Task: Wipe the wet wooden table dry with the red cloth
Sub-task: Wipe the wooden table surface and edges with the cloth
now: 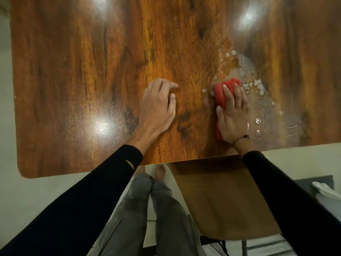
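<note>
The brown wooden table (pixel 92 71) fills the upper view. A bunched red cloth (pixel 222 93) lies on its right half. My right hand (pixel 233 117) lies flat on top of the cloth and presses it down with straight fingers. Water drops and a wet smear (pixel 258 85) spread to the right of and beyond the cloth. My left hand (pixel 158 106) rests on the dry middle of the table, fingers loosely bent, holding nothing.
The table's near edge (pixel 184 160) runs just below my wrists. A brown wooden chair seat (pixel 221 200) sits under the edge on the right. My legs and bare feet (pixel 158 172) stand on the pale floor. A dark object with white paper (pixel 323 187) is at the far right.
</note>
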A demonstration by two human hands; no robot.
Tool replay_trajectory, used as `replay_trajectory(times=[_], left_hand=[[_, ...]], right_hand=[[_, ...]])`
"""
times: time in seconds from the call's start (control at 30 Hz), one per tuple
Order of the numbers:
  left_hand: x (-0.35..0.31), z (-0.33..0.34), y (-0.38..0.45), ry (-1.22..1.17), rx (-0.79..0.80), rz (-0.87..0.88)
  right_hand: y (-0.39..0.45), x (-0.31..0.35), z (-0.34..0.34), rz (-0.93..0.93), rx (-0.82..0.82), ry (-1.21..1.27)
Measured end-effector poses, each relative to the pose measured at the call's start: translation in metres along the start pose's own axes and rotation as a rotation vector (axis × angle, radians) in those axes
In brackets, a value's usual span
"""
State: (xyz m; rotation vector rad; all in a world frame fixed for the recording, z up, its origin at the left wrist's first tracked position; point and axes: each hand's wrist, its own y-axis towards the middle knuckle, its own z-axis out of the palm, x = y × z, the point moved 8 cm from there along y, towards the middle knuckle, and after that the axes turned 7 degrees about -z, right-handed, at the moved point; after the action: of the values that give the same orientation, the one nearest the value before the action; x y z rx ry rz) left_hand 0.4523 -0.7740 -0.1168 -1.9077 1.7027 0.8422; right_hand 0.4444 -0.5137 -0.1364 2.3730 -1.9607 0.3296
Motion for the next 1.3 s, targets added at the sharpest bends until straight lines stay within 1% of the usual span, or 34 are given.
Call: replay_trajectory(times=[0.03,0.07,0.1,0.2,0.27,0.3,0.37,0.43,0.53,0.63,0.7,0.8,0.9,0.97,1.0,1.03,1.07,1.1,1.17,1.23,1.3], left_hand=[[-0.001,0.003,0.001,-0.015,-0.007,-0.004],[-0.002,0.006,0.003,-0.024,-0.015,-0.008],[-0.004,0.008,0.004,-0.029,-0.022,-0.012],[-0.007,0.012,0.011,-0.055,-0.030,-0.030],[-0.006,0.011,0.017,-0.064,-0.040,-0.056],[-0.006,0.010,0.020,-0.065,-0.042,-0.074],[-0.005,0.008,0.025,-0.065,-0.040,-0.107],[-0.005,0.008,0.026,-0.053,-0.037,-0.126],[-0.006,0.012,0.023,-0.020,-0.041,-0.141],[-0.008,0.017,0.015,0.007,-0.050,-0.150],[-0.009,0.017,0.012,-0.028,-0.064,-0.165],[0.002,0.006,0.007,-0.142,-0.147,-0.279],[0.011,-0.001,0.007,-0.169,-0.229,-0.391],[0.010,-0.002,0.007,-0.196,-0.249,-0.423],[0.008,-0.002,0.008,-0.202,-0.256,-0.439],[0.006,-0.002,0.008,-0.201,-0.260,-0.453],[0.003,-0.002,0.009,-0.200,-0.262,-0.463],[0.000,-0.002,0.009,-0.200,-0.264,-0.468],[-0.008,0.002,0.006,-0.216,-0.276,-0.467],[-0.018,0.008,0.000,-0.253,-0.301,-0.476],[-0.026,0.017,-0.008,-0.292,-0.326,-0.498]], right_hand=[[0.007,0.013,0.003,0.047,-0.026,-0.008],[0.010,0.030,0.008,0.043,-0.041,-0.021],[0.009,0.047,0.014,-0.009,-0.044,-0.033],[-0.026,0.082,0.030,-0.284,0.002,-0.033],[-0.055,0.073,0.033,-0.417,0.054,-0.042],[-0.065,0.060,0.031,-0.448,0.077,-0.052],[-0.075,0.024,0.023,-0.410,0.094,-0.052],[-0.068,-0.019,0.011,-0.268,0.086,-0.014],[-0.026,-0.065,-0.004,-0.093,0.026,0.039],[0.036,-0.078,-0.014,0.017,-0.059,0.036],[0.074,-0.063,-0.014,0.002,-0.075,-0.003],[0.096,-0.006,-0.005,-0.159,-0.033,-0.016],[0.063,0.057,0.012,-0.461,0.039,-0.086],[0.019,0.068,0.020,-0.645,0.096,-0.114],[-0.001,0.059,0.021,-0.694,0.111,-0.114],[-0.015,0.041,0.019,-0.701,0.114,-0.108],[-0.022,0.018,0.015,-0.664,0.115,-0.096],[-0.022,-0.010,0.008,-0.588,0.114,-0.082],[-0.004,-0.067,-0.008,-0.382,0.109,-0.046],[0.034,-0.115,-0.025,-0.192,0.074,-0.006],[0.083,-0.142,-0.040,-0.062,0.010,0.023]])
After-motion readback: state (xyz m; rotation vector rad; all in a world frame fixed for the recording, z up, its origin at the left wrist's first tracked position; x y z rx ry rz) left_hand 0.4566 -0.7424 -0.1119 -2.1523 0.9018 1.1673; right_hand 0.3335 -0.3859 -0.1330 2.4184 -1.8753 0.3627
